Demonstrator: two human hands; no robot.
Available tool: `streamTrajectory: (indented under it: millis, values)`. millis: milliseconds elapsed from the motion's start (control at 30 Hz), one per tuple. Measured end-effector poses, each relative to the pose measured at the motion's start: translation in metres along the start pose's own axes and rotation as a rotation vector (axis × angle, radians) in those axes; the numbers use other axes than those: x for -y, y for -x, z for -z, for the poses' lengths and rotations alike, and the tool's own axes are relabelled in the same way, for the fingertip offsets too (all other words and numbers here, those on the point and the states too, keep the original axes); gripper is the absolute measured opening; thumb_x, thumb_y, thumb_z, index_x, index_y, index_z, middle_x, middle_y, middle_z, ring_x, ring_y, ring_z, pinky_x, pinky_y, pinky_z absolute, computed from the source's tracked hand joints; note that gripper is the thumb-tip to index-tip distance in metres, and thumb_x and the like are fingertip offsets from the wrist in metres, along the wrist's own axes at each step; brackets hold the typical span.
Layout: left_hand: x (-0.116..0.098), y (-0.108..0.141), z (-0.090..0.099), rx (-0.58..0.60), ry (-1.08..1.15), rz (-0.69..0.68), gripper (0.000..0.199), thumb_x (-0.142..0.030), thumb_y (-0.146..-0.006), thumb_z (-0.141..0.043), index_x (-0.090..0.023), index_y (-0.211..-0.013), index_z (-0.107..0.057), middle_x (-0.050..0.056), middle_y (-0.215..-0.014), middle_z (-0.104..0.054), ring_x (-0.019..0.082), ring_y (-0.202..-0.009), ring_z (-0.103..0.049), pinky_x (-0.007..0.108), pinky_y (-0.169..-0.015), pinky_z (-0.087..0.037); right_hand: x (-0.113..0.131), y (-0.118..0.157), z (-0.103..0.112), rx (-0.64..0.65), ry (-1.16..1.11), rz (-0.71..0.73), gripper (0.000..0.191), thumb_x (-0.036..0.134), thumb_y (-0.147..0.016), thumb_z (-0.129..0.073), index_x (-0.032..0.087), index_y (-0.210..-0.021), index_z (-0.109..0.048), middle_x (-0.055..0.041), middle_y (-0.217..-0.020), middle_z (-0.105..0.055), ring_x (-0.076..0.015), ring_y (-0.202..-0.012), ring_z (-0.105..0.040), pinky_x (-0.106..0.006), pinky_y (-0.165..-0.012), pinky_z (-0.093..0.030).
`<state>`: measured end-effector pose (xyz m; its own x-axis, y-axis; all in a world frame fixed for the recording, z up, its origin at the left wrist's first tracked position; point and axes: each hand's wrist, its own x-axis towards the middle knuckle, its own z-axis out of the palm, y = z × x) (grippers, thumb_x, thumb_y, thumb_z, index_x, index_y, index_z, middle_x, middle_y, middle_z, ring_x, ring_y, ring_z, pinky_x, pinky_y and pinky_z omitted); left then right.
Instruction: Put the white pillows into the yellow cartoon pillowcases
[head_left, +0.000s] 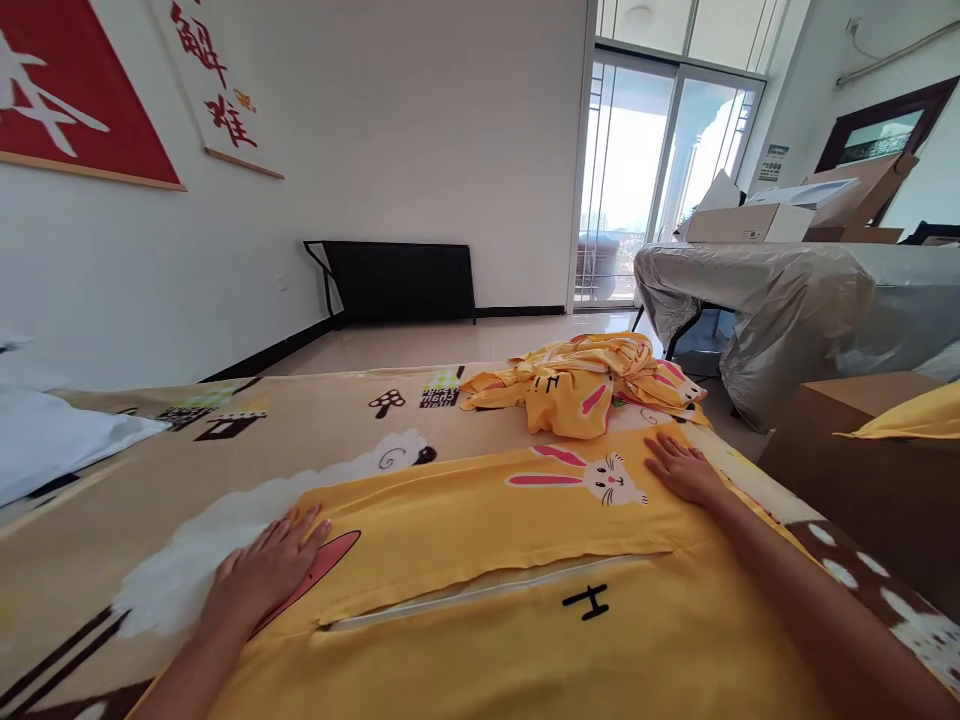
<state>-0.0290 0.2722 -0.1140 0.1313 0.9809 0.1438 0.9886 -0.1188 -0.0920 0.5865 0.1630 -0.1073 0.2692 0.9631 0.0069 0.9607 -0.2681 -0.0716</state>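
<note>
A yellow cloth (450,520) with a printed rabbit and a zipper opening (495,588) lies spread on a bed covered by a beige patterned sheet (315,420). My left hand (266,570) rests flat on its left edge, fingers extended over a pink print. On the right, near the rabbit's face, my right hand (684,468) lies flat on the cloth with its fingers apart. Neither hand grips anything. Beyond the spread cloth sits a crumpled yellow cloth bundle (581,385) with similar prints.
White fabric (67,440) lies at the far left. At the right are a brown carton (840,450) with a yellow cloth corner above it, and a plastic-covered table (765,290) holding boxes. A black folded panel (405,283) leans by the wall.
</note>
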Motion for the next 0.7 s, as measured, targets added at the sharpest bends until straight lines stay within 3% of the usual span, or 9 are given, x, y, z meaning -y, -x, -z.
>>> streamTrajectory:
  millis: [67, 200, 700]
  values:
    - [0.006, 0.001, 0.0, 0.073, 0.016, 0.064, 0.055, -0.04, -0.093, -0.013, -0.025, -0.14, -0.036, 0.0, -0.151, -0.031, 0.02, -0.138, -0.029, 0.045, -0.107, -0.025, -0.009, -0.002, -0.002, 0.0, 0.01, -0.039, 0.062, 0.057, -0.093, -0.016, 0.029, -0.148, -0.02, -0.0025, -0.156, -0.015, -0.0191, -0.142, -0.017, -0.044, -0.113, -0.014]
    - [-0.002, 0.002, 0.007, 0.144, 0.049, 0.168, 0.057, -0.039, -0.093, -0.012, -0.021, -0.145, -0.026, 0.004, -0.154, -0.023, 0.019, -0.14, -0.023, 0.047, -0.11, -0.023, -0.012, -0.007, -0.006, 0.011, 0.025, -0.049, 0.062, 0.057, -0.092, -0.016, 0.031, -0.148, -0.019, -0.0001, -0.156, -0.014, -0.019, -0.142, -0.017, -0.045, -0.113, -0.014]
    - [-0.004, 0.002, 0.01, 0.159, 0.055, 0.181, 0.056, -0.041, -0.094, -0.01, -0.022, -0.146, -0.023, 0.001, -0.154, -0.024, 0.017, -0.141, -0.021, 0.046, -0.111, -0.02, -0.011, -0.008, -0.009, -0.012, 0.031, -0.053, 0.062, 0.058, -0.092, -0.016, 0.031, -0.147, -0.021, -0.0005, -0.156, -0.017, -0.0186, -0.142, -0.018, -0.044, -0.113, -0.016]
